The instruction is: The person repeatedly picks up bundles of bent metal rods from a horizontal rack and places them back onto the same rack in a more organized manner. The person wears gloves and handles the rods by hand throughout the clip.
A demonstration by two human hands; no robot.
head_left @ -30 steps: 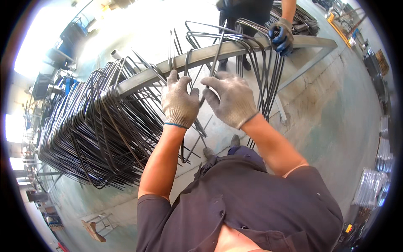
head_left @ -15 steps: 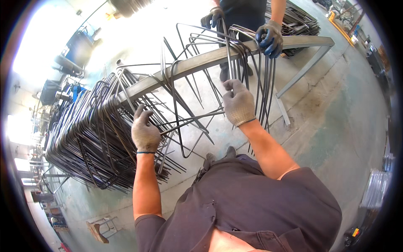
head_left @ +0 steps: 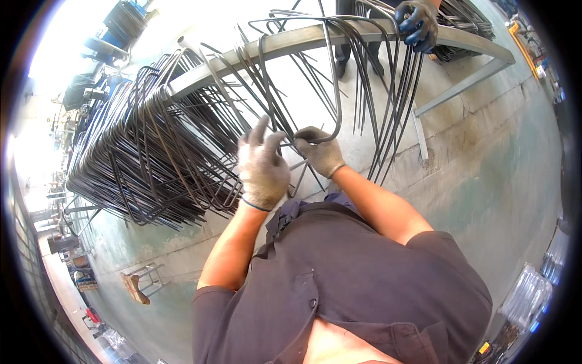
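My right hand [head_left: 319,150], in a grey-white work glove, is closed around the lower bend of a dark bent metal rod [head_left: 337,97]. That rod rises from the hand toward the top of the view. Just to its left is my left hand [head_left: 264,167], also gloved, its fingers apart and pointing upward with nothing visible in them. More bent rods [head_left: 267,82] hang over a long grey metal rail [head_left: 279,44] in front of me. Behind my hands, some rod ends are hidden.
A dense stack of bent rods [head_left: 145,139] hangs on the rail's left part. Across the rail a co-worker's gloved hand [head_left: 418,25] touches rods at the right. A small stool [head_left: 140,284] stands on the floor at lower left. The rail's slanted leg [head_left: 464,88] reaches down at right.
My right hand has come down and left, from the rod's straight length to its bend. My left hand has moved right, close beside it. One co-worker's hand has left the view.
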